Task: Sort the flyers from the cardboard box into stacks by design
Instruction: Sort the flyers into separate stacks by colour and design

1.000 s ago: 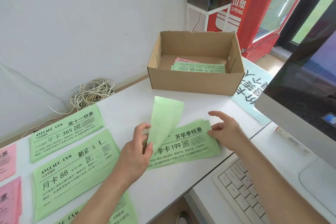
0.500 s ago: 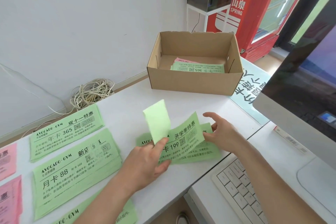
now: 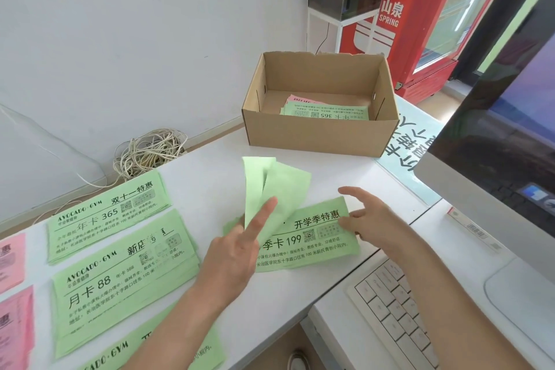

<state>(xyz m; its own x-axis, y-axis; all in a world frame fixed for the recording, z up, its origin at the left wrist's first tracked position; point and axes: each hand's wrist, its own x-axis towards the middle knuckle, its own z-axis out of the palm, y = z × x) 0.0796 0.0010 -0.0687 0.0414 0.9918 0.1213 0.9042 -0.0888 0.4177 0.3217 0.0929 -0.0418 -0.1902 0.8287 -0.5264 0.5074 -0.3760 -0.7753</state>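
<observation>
Our left hand [image 3: 237, 252] pinches two upright green flyers [image 3: 285, 186]; our right hand [image 3: 371, 219], fingers spread, touches the 199 flyer stack [image 3: 324, 249].

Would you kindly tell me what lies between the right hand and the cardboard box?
Only bare white desk lies between the right hand and the cardboard box, as the head view shows.
</observation>
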